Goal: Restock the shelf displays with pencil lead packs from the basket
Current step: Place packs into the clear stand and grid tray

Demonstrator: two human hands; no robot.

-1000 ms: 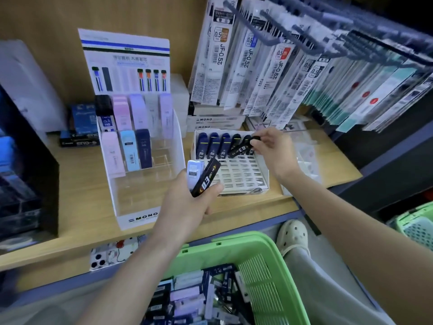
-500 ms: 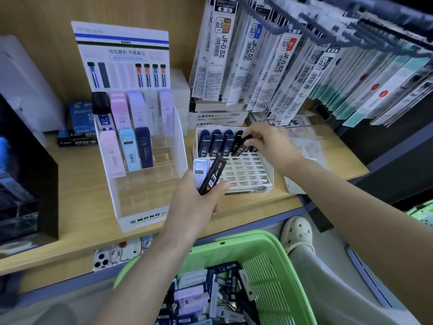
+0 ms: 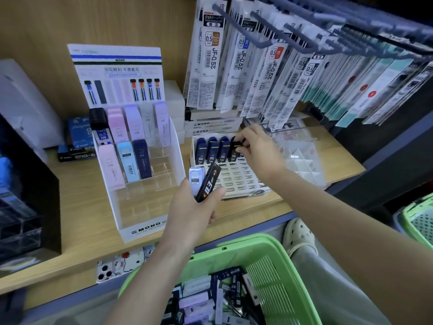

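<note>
My left hand (image 3: pixel 191 208) grips two lead packs above the shelf edge: a black pack (image 3: pixel 209 181) and a pale lavender pack (image 3: pixel 195 178). My right hand (image 3: pixel 259 150) pinches a black lead pack (image 3: pixel 235 148) at the back row of the white slotted tray (image 3: pixel 239 179), beside three dark blue packs (image 3: pixel 212 150) standing in it. The green basket (image 3: pixel 264 261) below the shelf holds several more packs (image 3: pixel 206 301). A clear MONO display stand (image 3: pixel 145 184) to the left holds pastel and dark packs.
Refill packets (image 3: pixel 257 66) hang on hooks above the tray. MONO refill boxes (image 3: pixel 210 126) lie behind it and a clear divider tray (image 3: pixel 302 160) stands to its right. Black cases (image 3: pixel 25 184) occupy the shelf's left end. A phone (image 3: pixel 121 263) lies under the shelf; a second green basket (image 3: pixel 419 219) stands at right.
My right hand has turned the black pack from slanted to nearly upright in the tray's back row. My left hand with its two packs has barely moved.
</note>
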